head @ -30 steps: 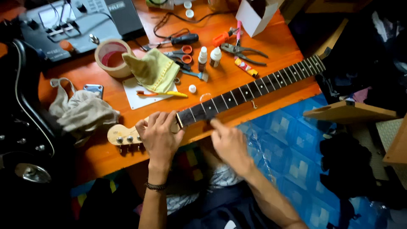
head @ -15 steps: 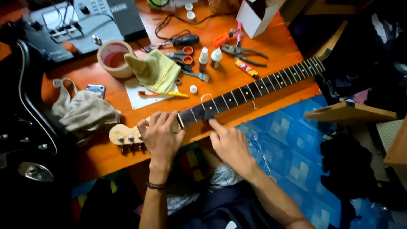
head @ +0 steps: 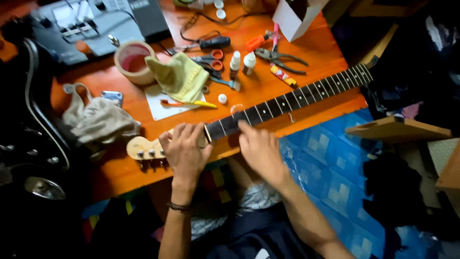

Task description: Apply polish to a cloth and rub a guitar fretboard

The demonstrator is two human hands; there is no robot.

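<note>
Guitar neck on orange wooden table, centre frame.
Left hand clasps the pale headstock end near the nut; right hand lies flat, fingers loose, touching the dark fretted board. Crumpled yellow cloth and tape roll upper left.

Orange wooden table: tape roll at back left, yellow-green cloth just beside it. Grey rag lies left. Orange-handled scissors, two small white bottles, pliers mid-table. Toothbrush on white paper. White box at back.
</note>
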